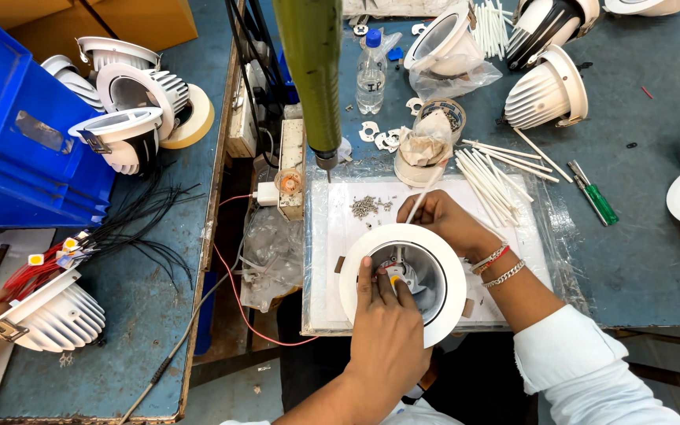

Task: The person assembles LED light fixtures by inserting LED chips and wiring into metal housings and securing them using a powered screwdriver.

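Head view: left hand pins a small yellow part inside the white downlight housing on the counter; right hand pinches a white stick. Beyond, loose screws could scatter if the housing slips.

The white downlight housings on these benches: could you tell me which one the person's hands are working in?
The downlight housing on the white mat nearest the camera: its round opening faces up, with left hand fingers inside; others lie untouched.

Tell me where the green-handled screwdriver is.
The green-handled screwdriver lies on the blue table, on the right of the head view, just beyond the white sticks.
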